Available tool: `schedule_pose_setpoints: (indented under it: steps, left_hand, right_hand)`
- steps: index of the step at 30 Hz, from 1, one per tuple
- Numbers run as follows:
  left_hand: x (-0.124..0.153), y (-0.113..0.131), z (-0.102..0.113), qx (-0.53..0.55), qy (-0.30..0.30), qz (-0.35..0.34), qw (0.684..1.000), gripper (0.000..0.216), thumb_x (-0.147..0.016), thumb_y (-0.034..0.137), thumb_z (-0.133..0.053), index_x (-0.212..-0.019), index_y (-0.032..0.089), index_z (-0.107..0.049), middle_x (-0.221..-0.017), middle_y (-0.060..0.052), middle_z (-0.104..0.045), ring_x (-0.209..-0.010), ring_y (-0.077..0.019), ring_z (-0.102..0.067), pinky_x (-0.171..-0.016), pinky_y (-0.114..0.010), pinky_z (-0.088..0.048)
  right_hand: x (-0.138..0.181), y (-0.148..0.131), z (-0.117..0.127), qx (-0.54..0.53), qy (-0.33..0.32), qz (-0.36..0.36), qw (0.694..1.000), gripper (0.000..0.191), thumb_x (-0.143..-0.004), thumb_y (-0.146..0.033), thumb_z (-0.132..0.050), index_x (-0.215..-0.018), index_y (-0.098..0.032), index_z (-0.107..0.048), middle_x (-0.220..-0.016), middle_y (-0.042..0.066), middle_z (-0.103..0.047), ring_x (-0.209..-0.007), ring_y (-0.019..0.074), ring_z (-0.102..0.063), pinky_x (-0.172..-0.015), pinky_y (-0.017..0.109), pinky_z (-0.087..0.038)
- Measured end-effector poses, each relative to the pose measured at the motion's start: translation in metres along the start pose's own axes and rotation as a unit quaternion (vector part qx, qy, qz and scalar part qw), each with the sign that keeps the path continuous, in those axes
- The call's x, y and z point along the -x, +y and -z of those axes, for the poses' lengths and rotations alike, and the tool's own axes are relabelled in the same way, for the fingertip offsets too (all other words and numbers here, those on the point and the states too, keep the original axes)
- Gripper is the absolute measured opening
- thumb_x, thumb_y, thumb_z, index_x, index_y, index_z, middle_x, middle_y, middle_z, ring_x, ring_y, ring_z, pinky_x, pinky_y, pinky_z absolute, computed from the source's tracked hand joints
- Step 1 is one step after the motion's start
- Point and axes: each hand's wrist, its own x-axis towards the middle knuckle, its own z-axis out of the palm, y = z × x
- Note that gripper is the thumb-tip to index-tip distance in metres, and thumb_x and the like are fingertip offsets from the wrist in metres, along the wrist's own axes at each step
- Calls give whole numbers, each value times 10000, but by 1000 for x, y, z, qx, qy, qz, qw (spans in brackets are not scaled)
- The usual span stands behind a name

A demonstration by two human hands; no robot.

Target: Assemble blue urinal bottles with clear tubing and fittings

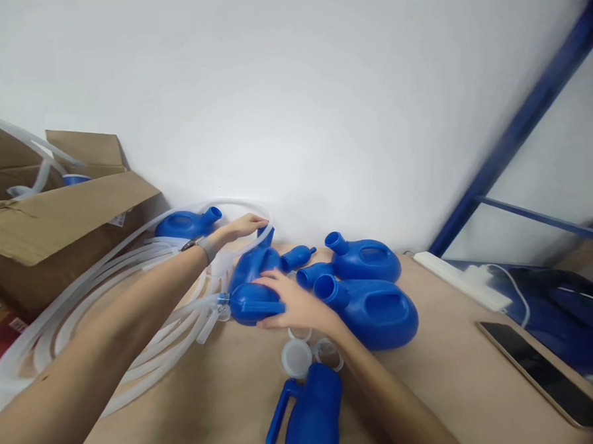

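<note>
My right hand (301,304) is closed around the base end of a small blue plastic urinal bottle (251,302), which lies on its side with its mouth to the left. A translucent hose (194,308) joins that mouth at a clear fitting. Farther back, my left hand (244,226) has its fingertips closed on a looping hose (270,213), just above the neck of another blue bottle (252,264). That bottle is partly covered by the hose and the nearer bottle. Coils of hose (82,306) lie under and beside my left forearm.
Two blue urinal bottles (382,337) (373,271) lie right of my hands. Another bottle (177,225) sits behind the coils, and one (314,413) lies in front. Clear lids (297,358) and a small blue nozzle (298,256) are nearby. An open carton (67,214), power strip (461,283) and phone (537,368) flank them.
</note>
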Motion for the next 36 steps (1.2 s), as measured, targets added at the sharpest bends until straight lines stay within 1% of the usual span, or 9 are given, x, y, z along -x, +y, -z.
schedule_pose_setpoints:
  steps: [3, 5, 8, 11, 14, 19, 25, 31, 36]
  left_hand:
    - [-9, -10, -7, 10, -36, -25, 999, 404, -793, 538, -643, -897, 186, -812, -1014, -95, -814, -968, -290, -707, -903, -349, -551]
    - [-16, -14, -10, -3, -46, -36, 998, 393, -763, 478, -665, -982, 188, -814, -1103, -94, -807, -1007, -291, -708, -926, -336, -543]
    - [-21, -18, -15, -42, -40, -53, 997, 440, -734, 441, -686, -1074, 185, -799, -1159, -96, -792, -1034, -293, -702, -952, -327, -525]
    - [-22, -22, -19, -89, -33, -68, 993, 520, -734, 487, -722, -1151, 182, -780, -1150, -103, -788, -1019, -302, -705, -948, -338, -516]
    - [-23, -26, -20, -128, -29, -78, 988, 532, -758, 514, -727, -1169, 180, -783, -1160, -111, -791, -1042, -313, -710, -965, -338, -502]
    - [-28, -30, -21, -170, -25, -80, 982, 487, -818, 502, -692, -1162, 175, -802, -1134, -107, -806, -1040, -319, -725, -952, -330, -496]
    - [-24, -28, -24, -188, -9, -83, 979, 519, -888, 521, -641, -1212, 145, -791, -1186, -150, -794, -1080, -342, -734, -960, -349, -501]
    - [-23, -29, -27, -203, 0, -91, 975, 481, -924, 512, -617, -1194, 156, -794, -1152, -153, -802, -1058, -330, -744, -932, -344, -514]
    - [-25, -31, -27, -205, -6, -85, 975, 460, -945, 495, -606, -1219, 168, -778, -1217, -144, -786, -1099, -315, -733, -944, -327, -508]
  right_hand:
    - [0, 4, -1, -5, 5, -3, 1000, 867, -692, -373, -948, -1479, -297, -592, -1613, 118, -449, -1513, 370, -428, -1269, 550, -313]
    - [-1, 5, -1, -7, 11, 5, 1000, 858, -692, -376, -945, -1472, -298, -598, -1590, 117, -473, -1512, 373, -424, -1265, 563, -313]
    - [-1, 6, -2, -7, 11, 10, 1000, 845, -692, -363, -940, -1463, -294, -601, -1561, 118, -494, -1481, 372, -454, -1233, 560, -362]
    - [-1, 5, -3, 1, 12, 18, 1000, 815, -713, -340, -927, -1456, -271, -597, -1537, 131, -507, -1441, 371, -494, -1213, 568, -384]
    - [0, 3, -5, 19, 14, 19, 1000, 792, -736, -349, -916, -1450, -241, -593, -1532, 147, -509, -1443, 385, -487, -1221, 591, -364]
    - [1, 2, -4, 22, 20, 7, 1000, 803, -746, -399, -904, -1468, -280, -574, -1542, 121, -510, -1496, 405, -419, -1209, 593, -381]
    - [2, 0, 1, 22, 30, 30, 999, 764, -759, -376, -907, -1435, -233, -580, -1429, 125, -572, -1335, 324, -571, -1154, 507, -457]
    - [1, -1, 1, 21, 31, 31, 999, 777, -740, -363, -934, -1419, -226, -582, -1374, 111, -590, -1286, 298, -599, -1133, 488, -472]
    - [0, -1, 1, 21, 41, 21, 999, 759, -736, -377, -928, -1406, -240, -598, -1373, 112, -608, -1282, 318, -610, -1128, 519, -469]
